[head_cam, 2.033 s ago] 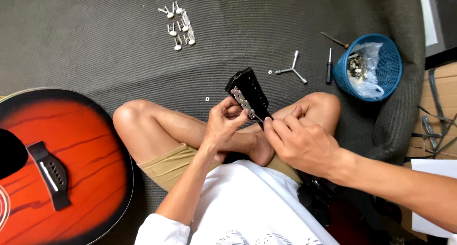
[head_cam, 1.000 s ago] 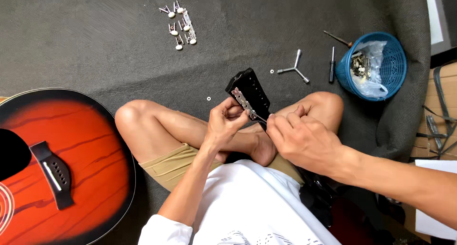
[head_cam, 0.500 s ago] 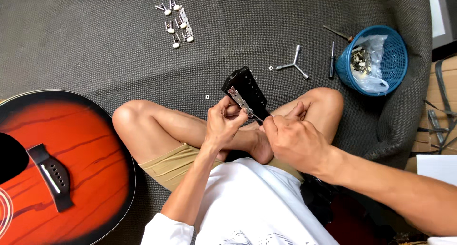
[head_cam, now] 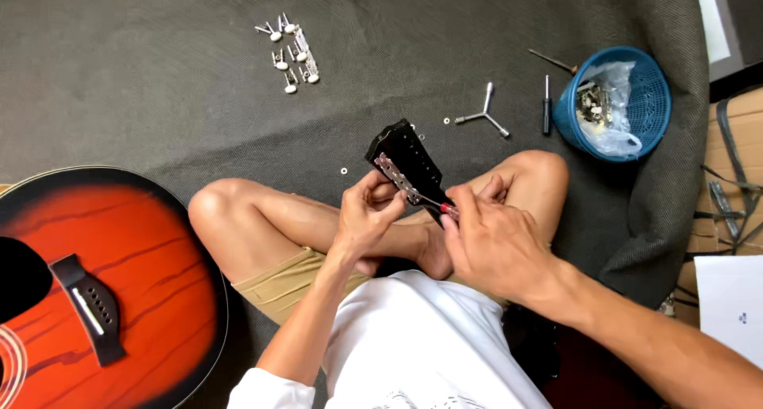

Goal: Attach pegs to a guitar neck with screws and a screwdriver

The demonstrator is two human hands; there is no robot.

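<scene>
A big red guitar body [head_cam: 95, 290] lies on the grey mat [head_cam: 159, 83] by the person's knee. Over the crossed legs, the left hand [head_cam: 367, 218] grips the black headstock [head_cam: 407, 166]. The right hand [head_cam: 489, 242] pinches a small screwdriver [head_cam: 435, 203] with its tip on the headstock.

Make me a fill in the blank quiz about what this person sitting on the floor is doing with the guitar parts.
1. The left hand grips a black guitar ____.
2. The right hand holds a thin screwdriver with a ____ handle.
3. The basket on the grey mat is ____.
4. The guitar body has a red and ____ finish.

Missing words: headstock; red; blue; black
</scene>
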